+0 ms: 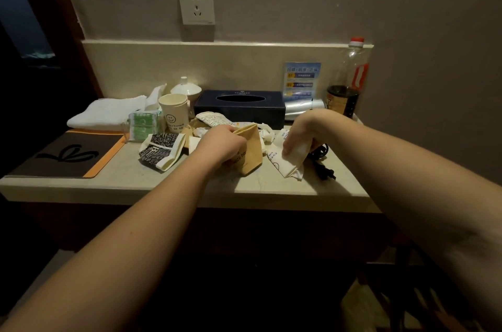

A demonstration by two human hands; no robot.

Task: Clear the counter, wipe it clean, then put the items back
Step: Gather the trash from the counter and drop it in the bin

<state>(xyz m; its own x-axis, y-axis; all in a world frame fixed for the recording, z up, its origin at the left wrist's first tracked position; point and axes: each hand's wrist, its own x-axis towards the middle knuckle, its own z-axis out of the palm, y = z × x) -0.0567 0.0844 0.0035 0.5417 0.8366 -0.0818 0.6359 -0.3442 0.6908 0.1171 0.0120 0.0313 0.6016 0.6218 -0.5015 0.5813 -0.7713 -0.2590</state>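
Two bare forearms reach over pale stone bench (114, 172). Left hand (221, 145) grip grasps brown paper bag (251, 151); right hand (300, 138) grip grasps white printed paper wrapper (285, 166), likely gathering litter for clearing.

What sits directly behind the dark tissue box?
Behind the dark tissue box only the pale backsplash shows, with a blue info card at its right end. Anything low behind it is hidden.

Brown paper bag (251, 149) and white printed bag (285, 160) lie crumpled mid-counter (163, 182), both gripped.
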